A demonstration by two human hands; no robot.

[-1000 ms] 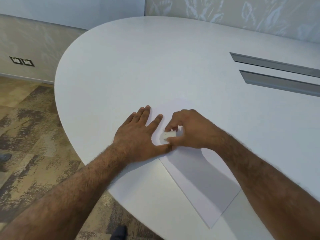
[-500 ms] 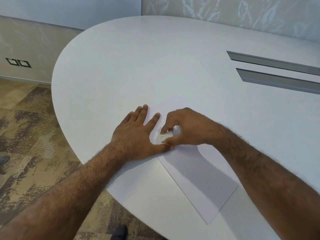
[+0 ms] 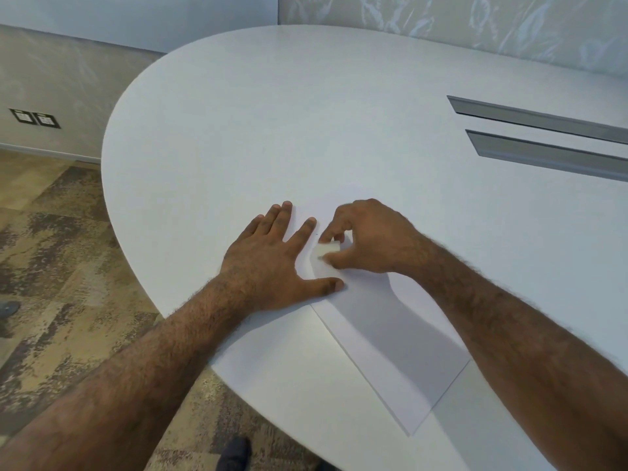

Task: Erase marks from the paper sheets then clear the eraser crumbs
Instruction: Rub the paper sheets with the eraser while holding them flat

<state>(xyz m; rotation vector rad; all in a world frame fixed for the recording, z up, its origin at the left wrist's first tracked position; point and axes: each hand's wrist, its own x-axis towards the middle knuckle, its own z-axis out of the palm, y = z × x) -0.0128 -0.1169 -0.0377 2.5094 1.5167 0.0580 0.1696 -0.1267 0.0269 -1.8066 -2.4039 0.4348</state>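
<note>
A white paper sheet lies on the white table, running from the hands toward the near right edge. My left hand presses flat on the sheet's left side, fingers spread and straight. My right hand pinches a small white eraser between thumb and fingers, with the eraser down on the paper just right of the left index finger. A tiny dark mark shows on the paper near the eraser. No crumbs can be made out.
Two long grey slots are set into the tabletop at the right. The table's rounded edge curves along the left, above patterned carpet. A dark shoe shows by the bottom edge. Wall sockets sit at far left.
The eraser and my right hand have shifted slightly back and forth on the sheet. My left hand stays pressed in the same spot.
</note>
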